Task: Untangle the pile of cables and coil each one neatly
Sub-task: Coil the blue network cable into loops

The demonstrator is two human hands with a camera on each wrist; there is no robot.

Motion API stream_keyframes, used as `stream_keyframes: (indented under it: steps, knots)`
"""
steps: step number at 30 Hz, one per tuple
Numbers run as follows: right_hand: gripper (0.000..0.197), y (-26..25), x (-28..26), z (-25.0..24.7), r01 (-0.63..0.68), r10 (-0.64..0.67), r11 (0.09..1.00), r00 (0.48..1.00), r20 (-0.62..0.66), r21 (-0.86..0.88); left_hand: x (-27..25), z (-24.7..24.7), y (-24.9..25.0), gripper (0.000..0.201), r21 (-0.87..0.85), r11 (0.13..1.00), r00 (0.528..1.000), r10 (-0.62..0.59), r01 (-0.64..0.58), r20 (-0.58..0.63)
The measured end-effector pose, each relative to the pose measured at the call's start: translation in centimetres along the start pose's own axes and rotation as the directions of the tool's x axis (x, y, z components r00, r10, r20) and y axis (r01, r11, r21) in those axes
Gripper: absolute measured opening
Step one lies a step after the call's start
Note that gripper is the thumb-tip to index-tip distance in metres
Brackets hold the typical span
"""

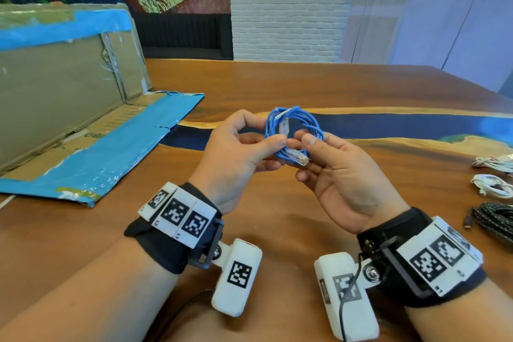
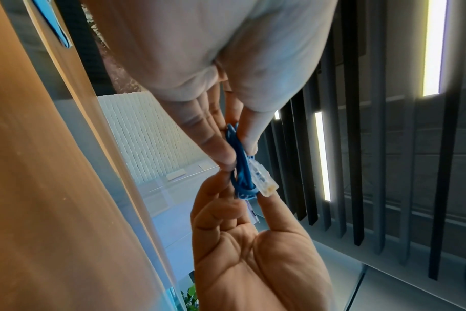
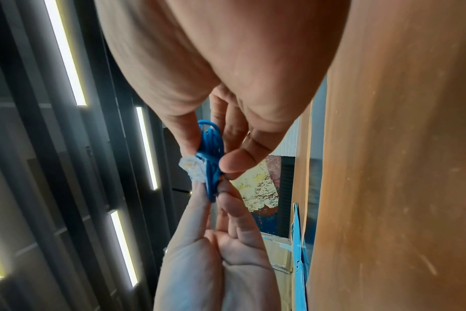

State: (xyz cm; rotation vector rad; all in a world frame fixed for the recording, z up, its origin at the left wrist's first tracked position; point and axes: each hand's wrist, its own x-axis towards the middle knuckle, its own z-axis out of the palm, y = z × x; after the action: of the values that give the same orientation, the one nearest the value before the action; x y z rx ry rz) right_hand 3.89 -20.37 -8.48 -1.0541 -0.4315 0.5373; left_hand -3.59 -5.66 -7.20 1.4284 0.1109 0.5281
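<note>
A blue network cable (image 1: pixel 294 128) is wound into a small coil, held above the wooden table (image 1: pixel 277 83). My left hand (image 1: pixel 249 141) pinches the coil's left side between thumb and fingers. From the right, my right hand (image 1: pixel 319 153) pinches the same coil. A clear plug (image 1: pixel 299 157) sticks out at the bottom between both thumbs; a second clear plug (image 1: pixel 284 126) lies inside the loop. In the left wrist view the blue cable (image 2: pixel 241 168) and plug (image 2: pixel 262 178) sit between both hands' fingertips. The right wrist view shows the blue coil (image 3: pixel 210 155) edge-on.
A flattened cardboard box (image 1: pixel 69 108) with blue tape lies at the left. At the right edge lie two white coiled cables (image 1: pixel 494 164) (image 1: pixel 492 186) and a black braided cable (image 1: pixel 494 221). A blue resin strip (image 1: pixel 388 122) crosses the table.
</note>
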Motion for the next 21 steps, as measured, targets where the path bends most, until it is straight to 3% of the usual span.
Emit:
stream_keyframes:
  steps: [7,14,21]
  knots:
    - [0.024,0.06,0.0,-0.18,0.007,-0.005,0.999,0.999,0.04,-0.035,-0.02,0.46,-0.57,0.014,-0.028,1.0,0.999,-0.007,0.006,-0.035]
    - [0.035,0.03,-0.05,-0.04,0.009,-0.007,0.999,0.998,0.062,-0.037,-0.18,0.72,-0.69,0.008,0.011,1.0,1.0,0.002,-0.002,-0.032]
    - [0.019,0.3,-0.37,0.23,0.05,-0.035,0.99,0.992,0.12,-0.13,-0.2,0.79,-0.79,0.013,-0.005,0.998,0.998,-0.059,0.059,-0.018]
